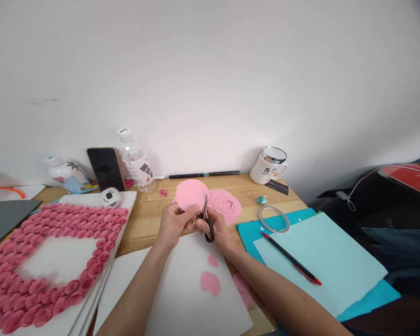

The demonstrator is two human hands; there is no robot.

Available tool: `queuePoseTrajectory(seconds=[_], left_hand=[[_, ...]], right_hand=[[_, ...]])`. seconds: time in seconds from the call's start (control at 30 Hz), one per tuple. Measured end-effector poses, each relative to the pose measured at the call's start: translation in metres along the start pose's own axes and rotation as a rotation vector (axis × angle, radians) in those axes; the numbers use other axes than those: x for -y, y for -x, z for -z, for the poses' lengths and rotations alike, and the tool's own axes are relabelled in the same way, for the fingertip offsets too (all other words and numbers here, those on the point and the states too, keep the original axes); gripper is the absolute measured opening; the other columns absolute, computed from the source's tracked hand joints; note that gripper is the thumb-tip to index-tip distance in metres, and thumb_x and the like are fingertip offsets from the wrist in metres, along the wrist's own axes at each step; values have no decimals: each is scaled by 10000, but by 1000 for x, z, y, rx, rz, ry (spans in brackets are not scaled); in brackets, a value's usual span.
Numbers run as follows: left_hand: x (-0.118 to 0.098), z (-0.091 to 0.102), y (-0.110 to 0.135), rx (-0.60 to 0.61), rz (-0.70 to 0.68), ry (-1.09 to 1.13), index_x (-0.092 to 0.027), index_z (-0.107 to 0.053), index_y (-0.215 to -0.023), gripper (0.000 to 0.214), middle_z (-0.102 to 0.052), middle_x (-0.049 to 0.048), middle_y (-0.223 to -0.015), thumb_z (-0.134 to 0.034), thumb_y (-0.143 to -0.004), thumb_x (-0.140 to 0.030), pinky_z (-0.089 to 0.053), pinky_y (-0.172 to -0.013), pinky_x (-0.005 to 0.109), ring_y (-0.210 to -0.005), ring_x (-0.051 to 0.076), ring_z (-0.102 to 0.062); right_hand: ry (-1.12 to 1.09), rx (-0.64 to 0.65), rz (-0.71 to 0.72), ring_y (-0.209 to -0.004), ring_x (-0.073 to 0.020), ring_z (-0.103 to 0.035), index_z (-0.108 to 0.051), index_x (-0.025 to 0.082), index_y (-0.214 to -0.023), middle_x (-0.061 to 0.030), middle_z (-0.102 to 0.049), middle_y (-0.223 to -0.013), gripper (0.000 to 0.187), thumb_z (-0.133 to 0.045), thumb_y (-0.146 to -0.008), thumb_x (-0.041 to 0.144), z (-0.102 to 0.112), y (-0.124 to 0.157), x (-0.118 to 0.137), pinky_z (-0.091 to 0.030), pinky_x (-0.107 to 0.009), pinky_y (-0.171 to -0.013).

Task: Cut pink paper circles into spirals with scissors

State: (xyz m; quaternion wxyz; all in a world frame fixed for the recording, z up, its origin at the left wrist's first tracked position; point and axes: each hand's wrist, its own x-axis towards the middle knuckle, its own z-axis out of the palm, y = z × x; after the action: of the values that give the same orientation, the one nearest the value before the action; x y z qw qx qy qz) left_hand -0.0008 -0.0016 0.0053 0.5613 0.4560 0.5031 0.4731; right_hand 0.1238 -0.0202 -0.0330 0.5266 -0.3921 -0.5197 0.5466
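Closed on the lower edge of a round pink paper disc [192, 193], my left hand [175, 221] holds it up above the desk. My right hand [220, 231] grips black-handled scissors [210, 232], whose blades stand upright at the disc's right edge. Whether the blades are cutting into the paper cannot be made out. Behind my right hand lies a pile of pink paper spirals [227, 204]. Below both hands, a white sheet [185, 289] carries pink paper scraps [210, 283]. More pink pieces [243, 285] lie partly hidden under my right forearm.
At left stands a white board with rolled pink paper flowers [42, 305]. A phone [107, 168], a water bottle [136, 163] and a white mug [269, 165] line the wall. Blue paper [322, 261], a pen [290, 257] and a tape roll [273, 229] lie at right.
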Motion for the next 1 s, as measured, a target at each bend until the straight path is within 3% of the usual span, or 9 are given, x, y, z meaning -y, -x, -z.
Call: queuePoseTrajectory(seconds=[0.2, 0.73, 1.0], left_hand=[[-1, -1, 0, 5, -18, -3, -129, -595, -517, 263, -450, -47, -369, -702, -637, -337, -262, -346, 185, -318, 39, -345], [0, 2, -1, 11, -72, 32, -139, -533, -515, 273, -449, -59, -386, -694, -665, -300, -269, -340, 159, -329, 27, -354], [0, -3, 1, 27, 27, 97, -130, -548, -496, 315, -515, -19, -412, -697, -647, -363, -292, -311, 183, -301, 51, -399]], right_hand=[[-13, 5, -18, -488, -86, -385, -502, 188, -746, 52, -470, -544, 254, -617, -723, 413, -1, 1, 2, -309, -230, -472], [-40, 6, -58, -471, -99, -441, -516, 185, -760, 71, -442, -479, 208, -610, -726, 367, 0, 1, -1, -355, -228, -480], [-24, 47, -35, -479, -84, -425, -502, 182, -756, 48, -488, -558, 255, -626, -737, 403, 1, 1, -3, -361, -224, -491]])
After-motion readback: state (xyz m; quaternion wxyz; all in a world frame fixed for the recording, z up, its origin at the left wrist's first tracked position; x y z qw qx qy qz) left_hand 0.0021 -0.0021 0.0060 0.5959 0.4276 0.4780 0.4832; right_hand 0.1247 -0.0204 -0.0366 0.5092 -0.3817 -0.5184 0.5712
